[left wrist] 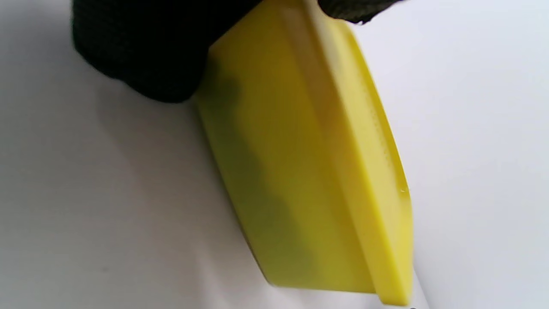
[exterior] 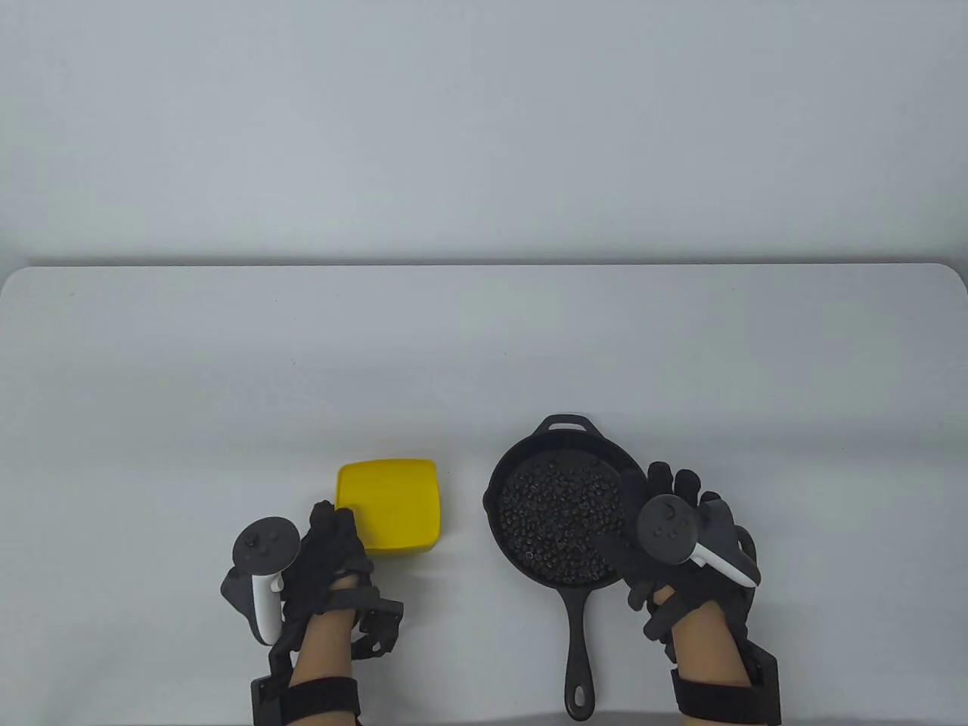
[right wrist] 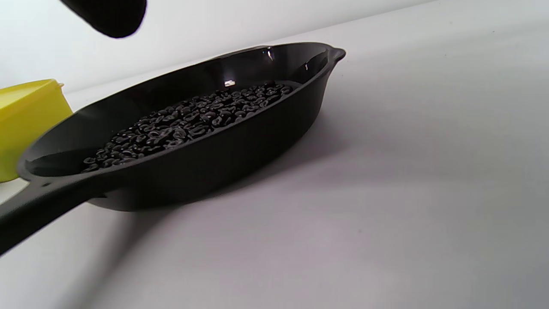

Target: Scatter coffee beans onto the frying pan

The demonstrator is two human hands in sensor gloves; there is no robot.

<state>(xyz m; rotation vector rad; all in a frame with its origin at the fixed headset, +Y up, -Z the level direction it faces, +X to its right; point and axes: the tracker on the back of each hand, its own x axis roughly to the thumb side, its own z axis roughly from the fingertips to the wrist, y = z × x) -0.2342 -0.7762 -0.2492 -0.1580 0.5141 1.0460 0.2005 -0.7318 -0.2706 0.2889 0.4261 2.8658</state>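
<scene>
A black cast-iron frying pan (exterior: 505,484) sits on the white table, its handle (exterior: 578,643) pointing to the front edge. Dark coffee beans (exterior: 560,514) cover its floor and also show in the right wrist view (right wrist: 193,120). A yellow square container (exterior: 389,503) stands left of the pan. My left hand (exterior: 336,516) holds the container's left side. In the left wrist view the gloved fingers (left wrist: 141,56) press on the container's wall (left wrist: 300,171). My right hand (exterior: 643,503) hovers open over the pan's right rim, holding nothing. One fingertip (right wrist: 107,15) shows above the pan (right wrist: 206,171).
The white table (exterior: 484,355) stretches back to a pale wall. The pan's small helper handle (exterior: 563,425) points away from me. The container's corner (right wrist: 25,120) shows behind the pan in the right wrist view.
</scene>
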